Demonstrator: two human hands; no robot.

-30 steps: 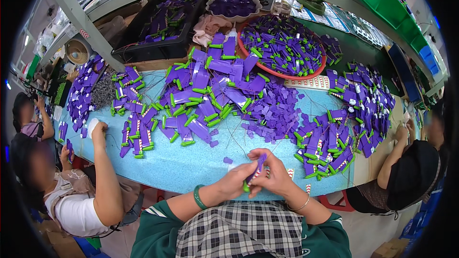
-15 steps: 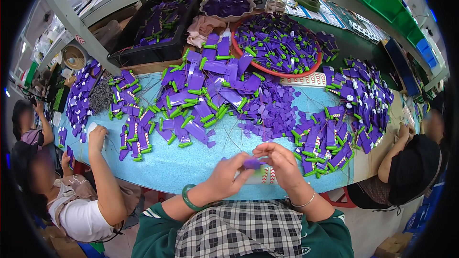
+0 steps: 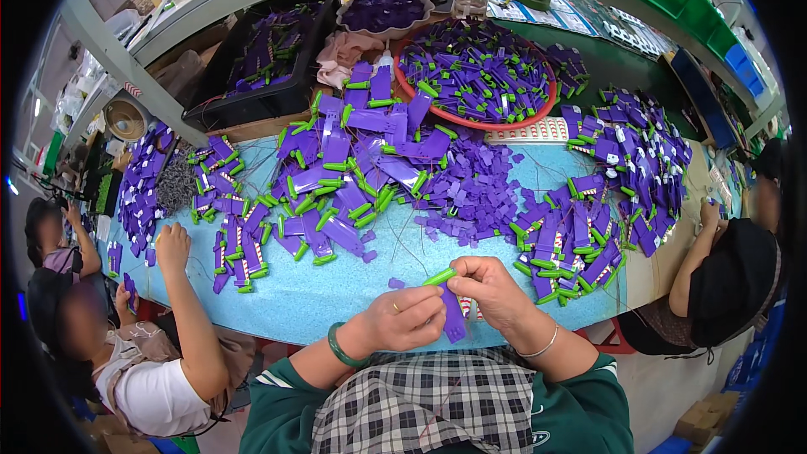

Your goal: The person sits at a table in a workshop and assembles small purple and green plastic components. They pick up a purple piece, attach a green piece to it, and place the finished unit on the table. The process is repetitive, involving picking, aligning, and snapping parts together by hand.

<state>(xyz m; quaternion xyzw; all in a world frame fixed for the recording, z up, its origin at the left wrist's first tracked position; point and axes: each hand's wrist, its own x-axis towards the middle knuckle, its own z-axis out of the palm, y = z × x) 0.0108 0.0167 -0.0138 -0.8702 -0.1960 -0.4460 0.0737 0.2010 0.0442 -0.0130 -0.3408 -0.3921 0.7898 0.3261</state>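
Observation:
My left hand [image 3: 403, 319] and my right hand [image 3: 492, 290] meet over the near edge of the light blue table [image 3: 336, 298]. Together they hold one purple plastic piece [image 3: 454, 319] with a green clip [image 3: 440, 277] at its top end. The purple body hangs down between my fingers. A green bangle sits on my left wrist and a thin silver bracelet on my right. Just beyond my hands lie heaps of the same purple and green pieces [image 3: 353, 176] and a patch of small loose purple bits [image 3: 475, 193].
A red-rimmed basket [image 3: 538, 113] full of purple pieces stands at the back, with a black crate [image 3: 252, 97] to its left. A person at the left reaches a hand [image 3: 172, 244] onto the table. Another person [image 3: 727, 277] sits at the right.
My hands have shifted a little and turned the purple piece, so its green clip now points up between them. The person on the left still has a hand on the table.

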